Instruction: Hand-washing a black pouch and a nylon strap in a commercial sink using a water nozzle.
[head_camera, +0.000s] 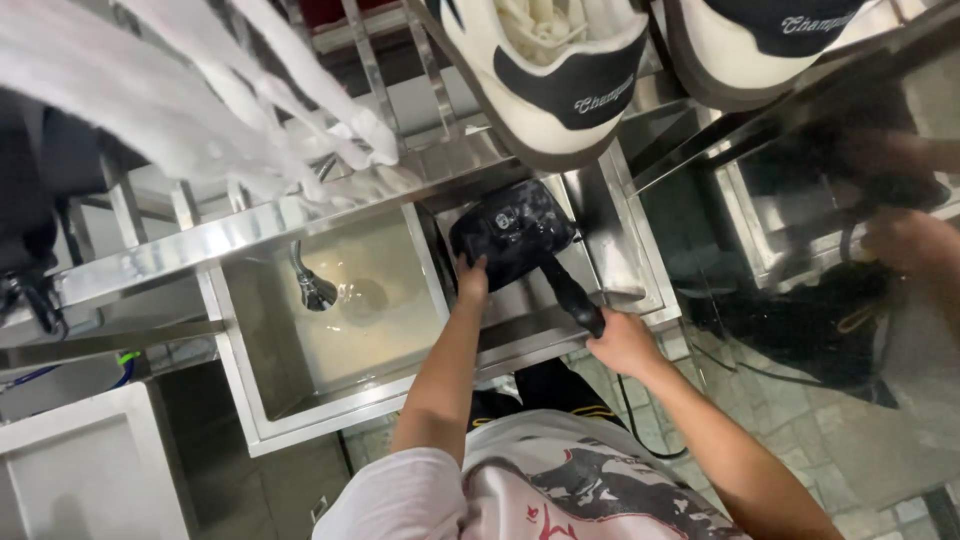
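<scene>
A black pan-like vessel (515, 232) with a long black handle (578, 297) rests on the steel counter beside a sink. My left hand (470, 277) touches the vessel's near rim, fingers on its edge. My right hand (622, 340) grips the end of the handle near the counter's front edge.
A steel sink basin (335, 380) holds murky water, with a faucet (310, 285) over it. White cloth (190, 100) hangs at the upper left. Two white-and-black sneakers (560, 80) sit on a rack above. A glass panel (820, 250) stands to the right. Another steel tub (90, 470) is lower left.
</scene>
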